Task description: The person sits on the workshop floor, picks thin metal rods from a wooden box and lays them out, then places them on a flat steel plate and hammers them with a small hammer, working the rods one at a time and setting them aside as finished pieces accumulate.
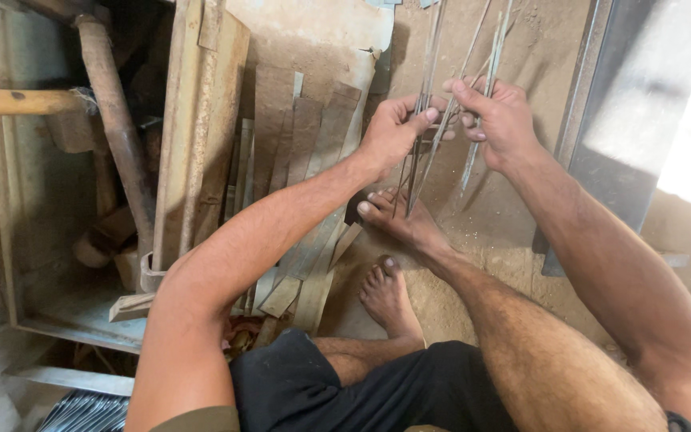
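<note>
The person sits low over a dusty floor (513,232), both hands raised in front of the knees around a bundle of thin metal rods (429,88). The left hand (397,132) is closed around the rods, thumb pressed across them and fingers curled behind. The right hand (499,118) is partly closed, its fingertips pinching one or two rods that splay to the right of the main bundle.

The rods stand nearly upright. Their long axis runs from the top edge of the view down towards the floor, leaning slightly so the lower tips converge just above the right foot (397,220). The upper ends pass out of view.

The main risk appears to be those lower tips: they hang close over bare toes, and a slip of the left hand's grip could drop them onto the foot. The splayed rods held only by fingertips look likeliest to slide or spring free. Flat metal strips (313,240) lie loose just beside the feet, so any shuffling could bring skin against their edges.
</note>
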